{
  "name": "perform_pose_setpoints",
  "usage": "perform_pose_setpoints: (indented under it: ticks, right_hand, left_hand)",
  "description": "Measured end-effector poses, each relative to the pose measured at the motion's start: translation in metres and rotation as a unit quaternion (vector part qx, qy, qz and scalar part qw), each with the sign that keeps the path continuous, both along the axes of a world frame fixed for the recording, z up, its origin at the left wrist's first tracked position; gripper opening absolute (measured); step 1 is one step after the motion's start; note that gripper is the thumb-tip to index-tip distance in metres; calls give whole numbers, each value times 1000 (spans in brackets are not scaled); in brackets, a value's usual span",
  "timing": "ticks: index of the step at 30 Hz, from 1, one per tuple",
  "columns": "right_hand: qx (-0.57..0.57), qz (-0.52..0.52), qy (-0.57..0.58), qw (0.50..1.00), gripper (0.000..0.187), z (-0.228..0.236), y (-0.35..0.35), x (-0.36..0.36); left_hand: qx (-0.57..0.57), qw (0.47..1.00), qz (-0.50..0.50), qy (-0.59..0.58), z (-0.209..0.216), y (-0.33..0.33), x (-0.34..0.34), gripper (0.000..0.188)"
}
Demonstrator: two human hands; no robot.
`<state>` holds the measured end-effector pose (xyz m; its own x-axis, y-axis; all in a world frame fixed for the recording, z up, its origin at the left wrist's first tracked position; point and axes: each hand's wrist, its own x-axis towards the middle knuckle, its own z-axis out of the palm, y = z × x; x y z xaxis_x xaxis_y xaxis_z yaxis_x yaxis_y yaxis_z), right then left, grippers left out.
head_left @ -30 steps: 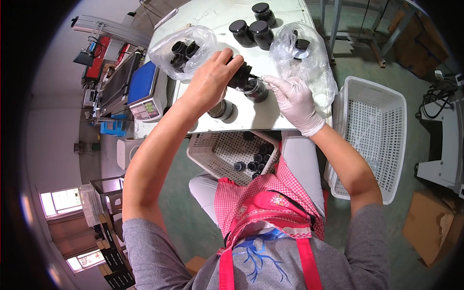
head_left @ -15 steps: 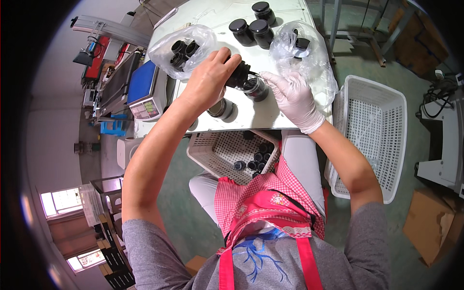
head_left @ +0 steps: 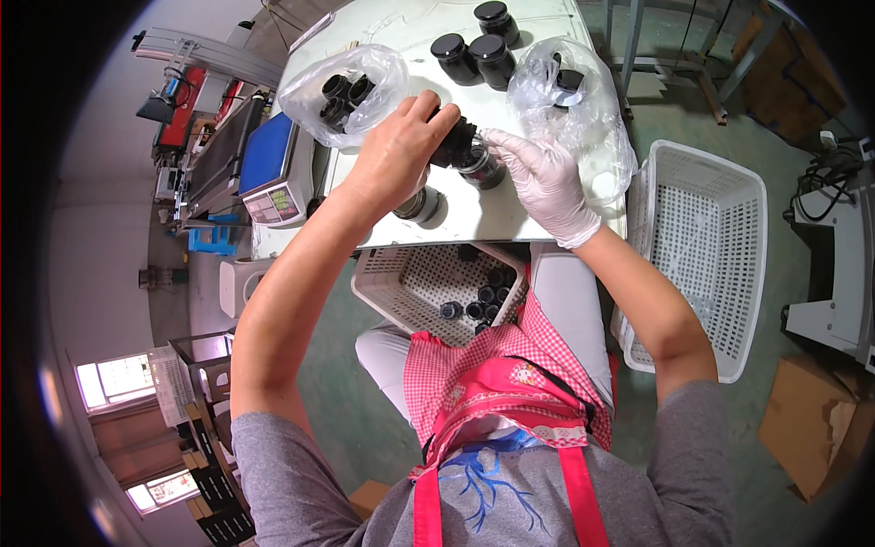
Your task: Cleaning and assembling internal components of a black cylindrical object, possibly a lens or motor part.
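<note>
My bare left hand (head_left: 394, 150) grips a dark jar (head_left: 453, 146) and tips it sideways, its mouth at the rim of a see-through jar (head_left: 483, 173) that stands open on the table. My right hand (head_left: 547, 187), in a white glove, has its fingers pinched together just right of the two mouths. Whatever thin thing those fingers hold is too small to make out. Left of the upright jar, partly under my left wrist, stands another jar (head_left: 421, 206).
Three black lidded jars (head_left: 492, 59) stand farther back on the white table (head_left: 401, 235). Clear plastic bags (head_left: 387, 68) with dark jars lie to both sides. Below the front edge sits a white basket (head_left: 396, 292) of small dark jars; another white basket (head_left: 756, 237) stands right. A scale (head_left: 273, 205) is left.
My right hand has moved slightly left and up, closer to the tipped jar's mouth. The jar in my left hand has shifted a little to the right.
</note>
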<state>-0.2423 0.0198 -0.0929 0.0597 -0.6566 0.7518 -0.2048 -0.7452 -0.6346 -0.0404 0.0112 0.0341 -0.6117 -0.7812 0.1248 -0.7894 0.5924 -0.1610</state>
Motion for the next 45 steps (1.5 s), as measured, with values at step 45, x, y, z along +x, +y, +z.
perform_pose_setpoints:
  ticks: [45]
  right_hand:
    - [394,240,-67,885,28,22,-15,-9]
  left_hand:
    - [5,1000,-11,6,-5,-6,8,49]
